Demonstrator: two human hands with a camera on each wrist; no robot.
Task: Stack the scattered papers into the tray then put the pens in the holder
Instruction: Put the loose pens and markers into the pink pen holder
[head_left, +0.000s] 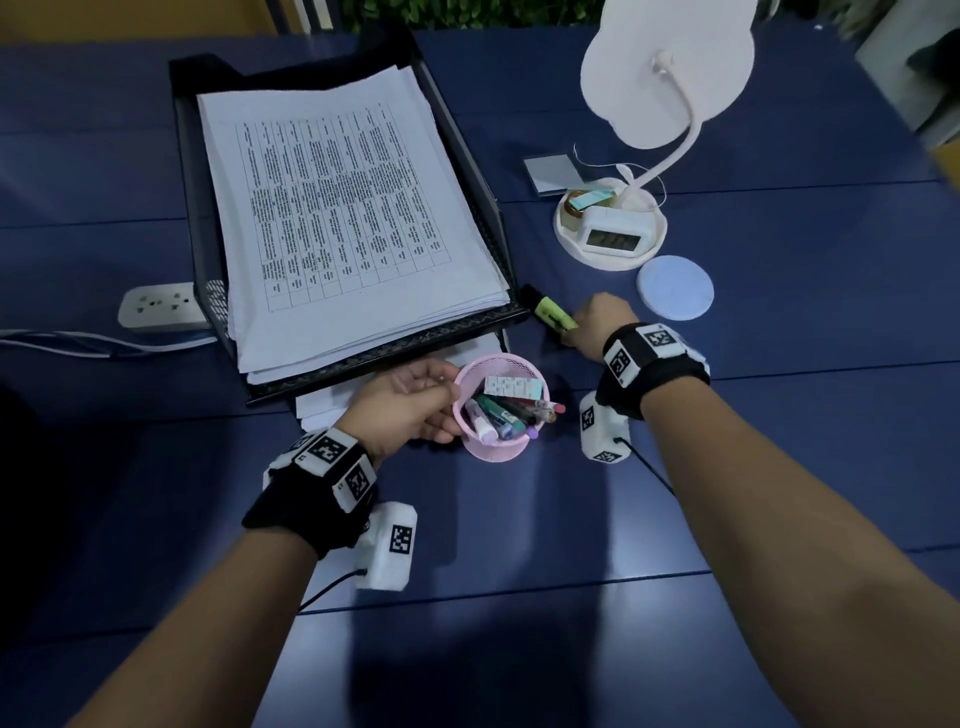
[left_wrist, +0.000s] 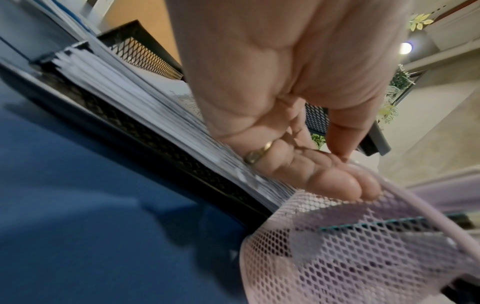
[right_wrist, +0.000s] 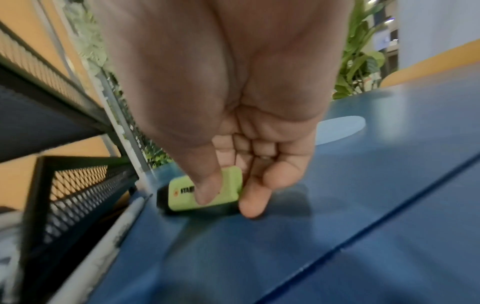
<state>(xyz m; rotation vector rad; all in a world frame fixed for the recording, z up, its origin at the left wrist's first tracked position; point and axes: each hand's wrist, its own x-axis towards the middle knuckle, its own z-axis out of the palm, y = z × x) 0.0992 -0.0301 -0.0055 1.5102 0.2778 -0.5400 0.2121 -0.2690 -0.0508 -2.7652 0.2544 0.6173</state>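
Note:
A thick stack of printed papers (head_left: 337, 208) fills the black mesh tray (head_left: 200, 171) on the blue table. In front of the tray stands a pink mesh holder (head_left: 501, 449) with several pens (head_left: 506, 413) in it. My left hand (head_left: 415, 405) grips the holder's left side; in the left wrist view its fingers (left_wrist: 324, 176) curl over the pink rim (left_wrist: 405, 205). By the tray's front right corner lies a yellow-green highlighter (head_left: 555, 313) with a black cap. My right hand (head_left: 597, 322) pinches it between thumb (right_wrist: 207, 185) and fingers, down at the table, as the highlighter (right_wrist: 187, 193) shows in the right wrist view.
A white desk lamp (head_left: 670, 73) stands on a round base (head_left: 566, 239) holding a small clock, back right. A pale blue round coaster (head_left: 675, 293) lies beside my right hand. A white power strip (head_left: 161, 306) sits left of the tray. More paper (head_left: 332, 402) pokes out under the tray.

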